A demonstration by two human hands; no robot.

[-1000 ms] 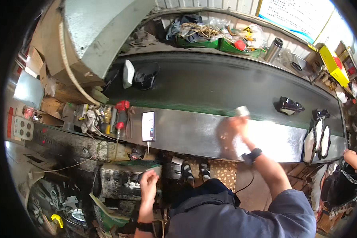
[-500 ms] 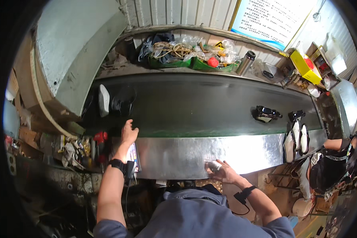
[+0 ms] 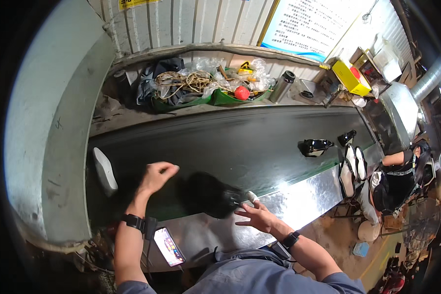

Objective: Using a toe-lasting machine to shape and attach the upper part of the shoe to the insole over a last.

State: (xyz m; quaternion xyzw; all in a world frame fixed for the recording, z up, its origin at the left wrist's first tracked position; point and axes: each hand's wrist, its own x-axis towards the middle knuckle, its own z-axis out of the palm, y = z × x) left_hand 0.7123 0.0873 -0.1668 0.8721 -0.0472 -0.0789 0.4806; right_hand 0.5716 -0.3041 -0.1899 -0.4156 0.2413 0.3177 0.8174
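My left hand (image 3: 158, 177) is over the dark conveyor belt (image 3: 279, 122), its fingers curled together with nothing visible in them. My right hand (image 3: 257, 216) is at the belt's near edge with its fingers spread; a whitish wrapping covers one fingertip. Right by those fingertips is a glossy black thing (image 3: 208, 195), smeared by motion, probably a shoe; the fingers look apart around its end, not closed on it. A pale shoe sole (image 3: 104, 170) lies on the belt left of my left hand. A lit phone (image 3: 168, 246) rests on the metal ledge near my left forearm.
Black shoes (image 3: 316, 147) stand on the belt to the right, with pale-soled shoes (image 3: 349, 171) across the ledge. Another person (image 3: 397, 183) works at the far right. Behind the belt are green bags (image 3: 240, 98) of cords and plastic, a steel flask (image 3: 282, 87) and a yellow box (image 3: 351, 78).
The view has shifted left. The black thing has gone from beside the pale sole to my right hand. My left hand has curled its fingers; my right hand's fingers have spread.
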